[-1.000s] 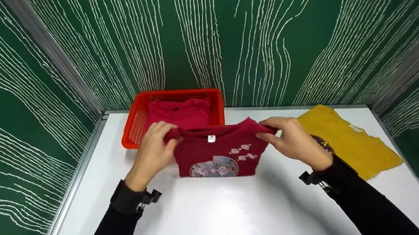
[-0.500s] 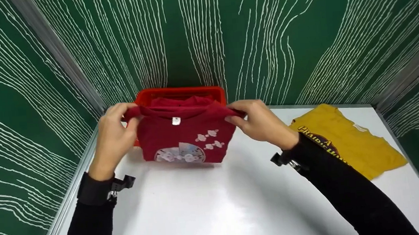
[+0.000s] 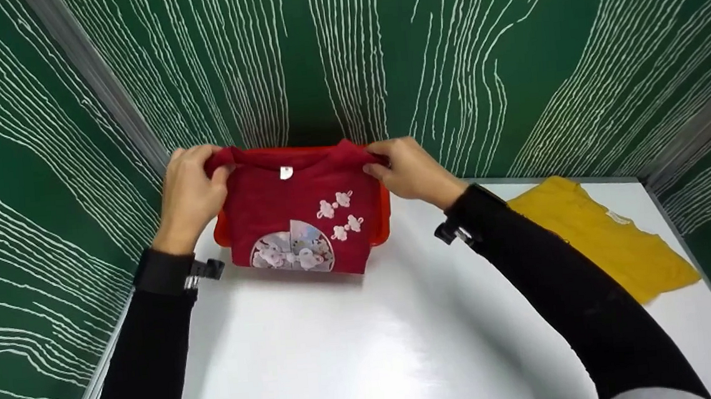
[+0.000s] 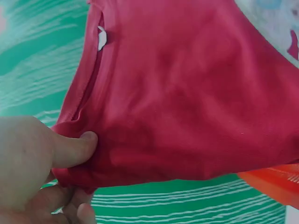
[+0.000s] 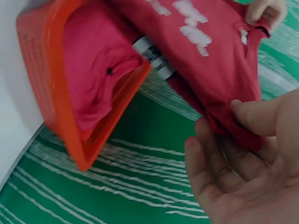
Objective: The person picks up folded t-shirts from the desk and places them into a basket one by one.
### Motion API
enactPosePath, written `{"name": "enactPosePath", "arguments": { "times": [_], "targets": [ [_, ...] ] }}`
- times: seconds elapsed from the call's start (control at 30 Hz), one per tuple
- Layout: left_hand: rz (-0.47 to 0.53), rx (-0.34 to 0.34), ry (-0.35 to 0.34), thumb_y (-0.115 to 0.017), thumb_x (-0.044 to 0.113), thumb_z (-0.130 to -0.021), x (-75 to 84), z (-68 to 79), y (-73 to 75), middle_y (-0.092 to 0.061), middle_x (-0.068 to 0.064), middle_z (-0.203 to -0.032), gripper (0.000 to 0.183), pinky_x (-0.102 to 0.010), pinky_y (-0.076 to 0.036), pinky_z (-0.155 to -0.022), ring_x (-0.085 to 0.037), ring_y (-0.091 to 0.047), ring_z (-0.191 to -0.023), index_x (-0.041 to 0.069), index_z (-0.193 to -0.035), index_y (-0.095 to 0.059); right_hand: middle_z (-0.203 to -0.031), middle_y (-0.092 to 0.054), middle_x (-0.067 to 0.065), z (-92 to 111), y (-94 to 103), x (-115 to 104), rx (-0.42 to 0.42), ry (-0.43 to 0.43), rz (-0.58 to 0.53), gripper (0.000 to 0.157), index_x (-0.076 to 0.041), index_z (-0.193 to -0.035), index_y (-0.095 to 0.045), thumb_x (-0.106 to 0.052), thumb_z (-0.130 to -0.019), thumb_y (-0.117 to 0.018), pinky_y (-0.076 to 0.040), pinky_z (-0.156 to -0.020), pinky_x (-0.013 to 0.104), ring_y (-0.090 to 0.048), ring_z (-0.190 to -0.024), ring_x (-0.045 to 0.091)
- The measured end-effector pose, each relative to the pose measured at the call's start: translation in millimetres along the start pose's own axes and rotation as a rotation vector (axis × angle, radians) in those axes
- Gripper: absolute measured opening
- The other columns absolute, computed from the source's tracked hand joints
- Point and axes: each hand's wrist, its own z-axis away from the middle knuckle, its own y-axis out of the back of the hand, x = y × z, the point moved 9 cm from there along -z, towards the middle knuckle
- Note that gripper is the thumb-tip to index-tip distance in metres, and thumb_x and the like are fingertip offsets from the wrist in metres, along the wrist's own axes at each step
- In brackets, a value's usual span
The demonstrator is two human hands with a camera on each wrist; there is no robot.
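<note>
A folded dark red T-shirt [image 3: 297,210] with a round floral print and a white neck label hangs between both hands, above and in front of the orange-red basket [image 3: 384,216]. My left hand [image 3: 191,192] pinches its left shoulder, thumb on the front, as the left wrist view also shows. My right hand [image 3: 413,170] pinches the other shoulder between thumb and fingers. In the right wrist view a pinkish-red garment [image 5: 91,65] lies inside the basket, and the held shirt is above the basket's rim. From the head, the shirt hides most of the basket.
On the right of the white table [image 3: 353,343] lies a folded yellow T-shirt [image 3: 608,238], partly covered by the right sleeve. A green wall [image 3: 446,62] with white wavy lines stands right behind the basket, and another closes the left side.
Both hands have carried the dark red shirt left and away from me, from over the table to over the basket. The grip on both shoulders stays the same.
</note>
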Motion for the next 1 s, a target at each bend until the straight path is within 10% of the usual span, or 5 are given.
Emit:
{"name": "enactPosePath", "arguments": {
  "times": [0.37, 1.0],
  "targets": [
    [-0.017, -0.149, 0.14, -0.073, 0.014, -0.103, -38.7, -46.9, -46.4, -0.079, -0.022, -0.121, 0.023, -0.052, -0.056, -0.097, -0.037, -0.071, -0.113, 0.005, -0.123, -0.079, -0.099, -0.077, 0.014, -37, -9.5, 30, 0.001, 0.004, 0.081, 0.019, -0.005, -0.119, -0.08, -0.016, -0.11, -0.069, -0.063, -0.08, 0.036, -0.067, -0.084, 0.025],
    [-0.054, -0.291, 0.231, -0.067, 0.011, -0.106, -59.9, -54.5, -91.1, -0.075, -0.024, -0.135, 0.029, -0.053, -0.053, -0.11, -0.041, -0.069, -0.127, 0.002, -0.132, -0.075, -0.109, -0.076, 0.017, -49, -38.8, 66, -0.025, -0.085, 0.112, 0.02, -0.001, -0.124, -0.076, -0.01, -0.112, -0.062, -0.062, -0.086, 0.04, -0.067, -0.093, 0.028]
  ]
}}
